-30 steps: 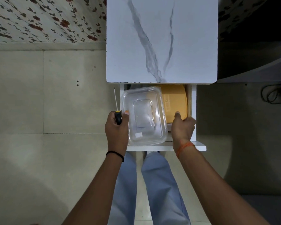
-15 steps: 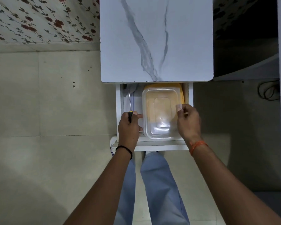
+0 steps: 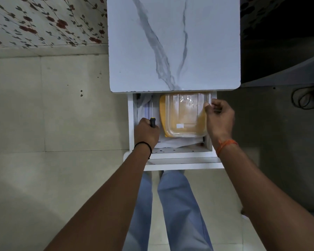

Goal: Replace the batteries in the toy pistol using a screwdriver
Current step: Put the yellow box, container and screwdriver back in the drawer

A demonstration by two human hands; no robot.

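Clear plastic lid [image 3: 187, 115] sits over the orange box [image 3: 163, 116] in the drawer [image 3: 170, 153]; your right hand [image 3: 218, 117] pinches its far corner. Lay it flat. Keep your left hand [image 3: 146, 134] wrapped round the screwdriver [image 3: 152, 118], beside the box.

Table top [image 3: 174, 44]: smooth white surface with grey marble-like veins, a soft sheen, upper centre of the frame.
Drawer [image 3: 170, 156]: white painted board, matt.
Drawer lining [image 3: 179, 141]: looked like white paper or thin cloth, creased, at the drawer's near end.
Clear container [image 3: 187, 115]: transparent glossy plastic with light glints, centre of the frame.
Yellow lid [image 3: 162, 115]: opaque yellow plastic, dull, under the clear container.
Screwdriver [image 3: 152, 115]: thin bright metal shaft; black handle, seemingly plastic, with a yellow tip.
Floor [image 3: 43, 115]: pale tiles, smooth, faintly speckled, left of the frame.
Wall [image 3: 43, 22]: matt floral-printed covering, upper left.
Trousers [image 3: 179, 214]: light blue cloth, bottom centre.
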